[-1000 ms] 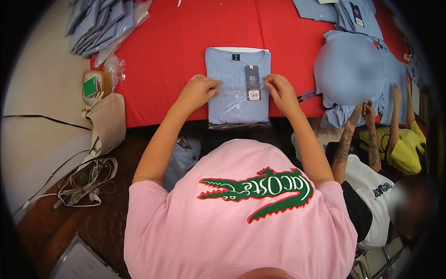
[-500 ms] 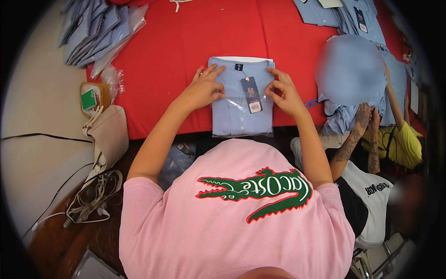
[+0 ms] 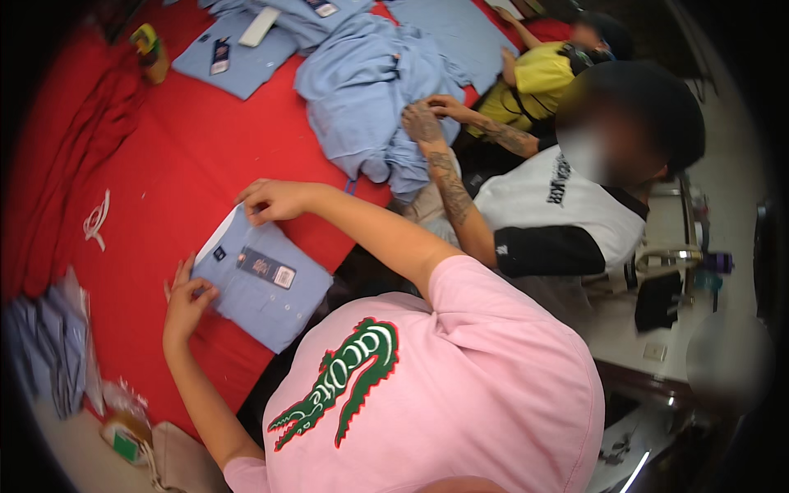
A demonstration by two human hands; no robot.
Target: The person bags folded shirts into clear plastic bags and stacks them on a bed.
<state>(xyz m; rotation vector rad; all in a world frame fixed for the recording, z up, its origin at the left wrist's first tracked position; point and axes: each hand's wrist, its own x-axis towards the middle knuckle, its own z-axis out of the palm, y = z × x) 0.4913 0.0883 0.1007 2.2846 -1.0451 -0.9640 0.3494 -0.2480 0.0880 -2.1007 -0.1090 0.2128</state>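
A folded light-blue shirt (image 3: pixel 255 308) lies at the front edge of the red-covered table, with a clear plastic bag around it. A dark hang tag (image 3: pixel 267 269) rests on its front, and a strip of white backing shows behind the collar. My left hand (image 3: pixel 187 302) is at one collar-end corner, thumb and forefinger closed on the bagged edge. At the other corner my right hand (image 3: pixel 275 200) has its fingers curled down onto the edge, thumb underneath.
To the right, a co-worker's tattooed hands (image 3: pixel 423 119) rest by a heap of light-blue shirts (image 3: pixel 353 99). Another person in yellow (image 3: pixel 542 70) is beyond. Bagged shirts (image 3: pixel 49 345) lie at the left, near a beige bag (image 3: pixel 181 460). A white cord (image 3: pixel 97 220) lies on the red cloth (image 3: pixel 164 164).
My view has swung to the right, so the table now appears tilted and more of the co-workers shows. Both hands remain at the shirt's collar-end corners.
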